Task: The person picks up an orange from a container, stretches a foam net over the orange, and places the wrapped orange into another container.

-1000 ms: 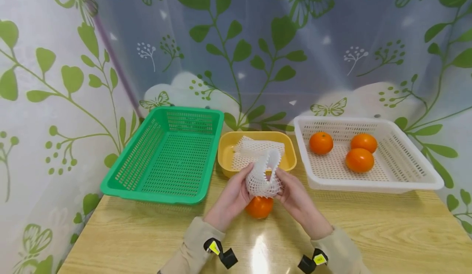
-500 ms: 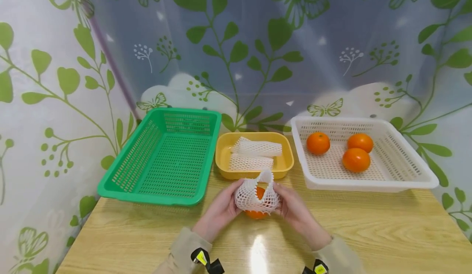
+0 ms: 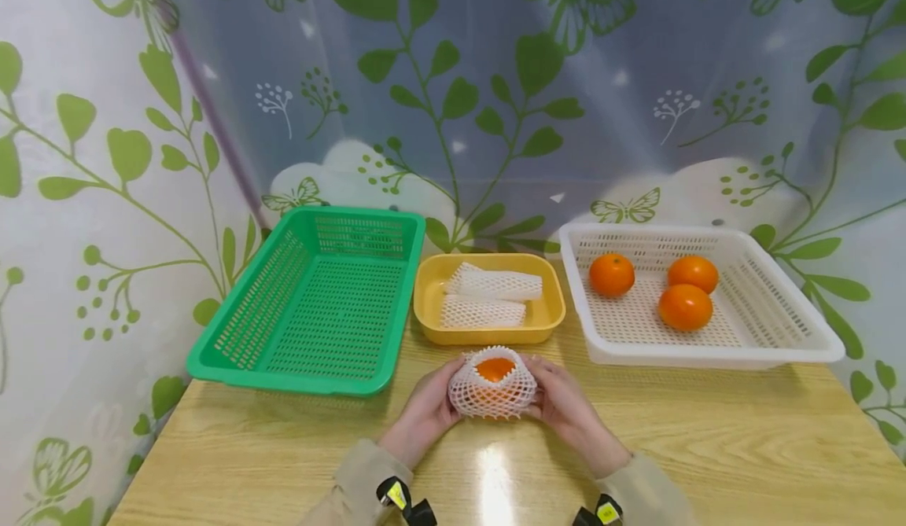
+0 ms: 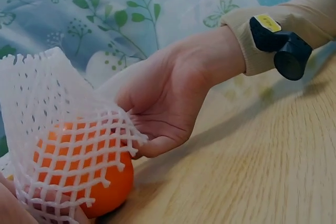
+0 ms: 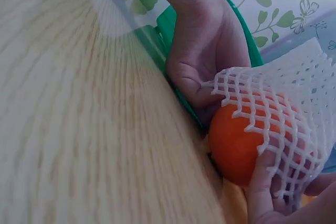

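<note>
A white foam net sleeve (image 3: 488, 402) is stretched over an orange (image 3: 495, 369) on the wooden table. The fruit's top shows through the sleeve's open upper end in the head view. My left hand (image 3: 425, 410) grips the net from the left side. From the right side my right hand (image 3: 569, 408) holds it too, thumb at the upper edge. Both wrist views show the orange's lower part (image 4: 113, 195) bare below the net's jagged edge (image 5: 252, 116). Some fingertips are hidden behind the fruit and net.
Behind the hands stands a yellow tray (image 3: 425, 306) with several folded foam net sleeves (image 3: 495, 284). A green basket (image 3: 333, 314) is at the left. At the right, a white basket (image 3: 764, 353) holds three oranges (image 3: 685, 307). A patterned curtain (image 3: 453, 117) hangs behind.
The net sleeve came down from above the orange and now surrounds it. Both hands moved down with it, toward the front of the table, and the sleeve's upper end became lower and rounder.
</note>
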A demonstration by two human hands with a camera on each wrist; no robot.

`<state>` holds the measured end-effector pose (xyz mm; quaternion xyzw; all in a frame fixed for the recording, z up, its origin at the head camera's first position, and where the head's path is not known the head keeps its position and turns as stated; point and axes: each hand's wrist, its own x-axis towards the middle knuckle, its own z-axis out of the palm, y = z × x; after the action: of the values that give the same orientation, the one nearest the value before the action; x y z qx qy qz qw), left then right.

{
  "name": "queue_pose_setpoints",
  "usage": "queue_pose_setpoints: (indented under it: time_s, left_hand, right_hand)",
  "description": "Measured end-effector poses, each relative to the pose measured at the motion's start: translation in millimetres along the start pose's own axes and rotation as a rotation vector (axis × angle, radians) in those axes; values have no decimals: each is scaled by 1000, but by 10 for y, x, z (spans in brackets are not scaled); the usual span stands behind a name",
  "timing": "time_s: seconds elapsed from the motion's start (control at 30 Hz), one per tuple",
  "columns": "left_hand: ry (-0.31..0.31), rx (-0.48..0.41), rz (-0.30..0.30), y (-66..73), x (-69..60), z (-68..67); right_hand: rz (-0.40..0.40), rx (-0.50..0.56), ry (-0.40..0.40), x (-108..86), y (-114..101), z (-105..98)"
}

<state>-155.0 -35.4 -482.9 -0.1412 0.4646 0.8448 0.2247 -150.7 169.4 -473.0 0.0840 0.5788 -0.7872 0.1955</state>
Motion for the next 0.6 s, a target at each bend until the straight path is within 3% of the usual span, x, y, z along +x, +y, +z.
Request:
queue_pose_setpoints:
  time_s: [0.2,0.4,0.6]
  left_hand:
    - [71,75,44,-39,22,48]
    - [86,32,83,-32,0,97]
    - [123,23,134,16,-2,177]
  right_hand:
    - [-24,-130,-20,32,18,-33]
    - [-47,-254,-11,9,-23,20]
    - [-37,-232,-137,-9,-113,27]
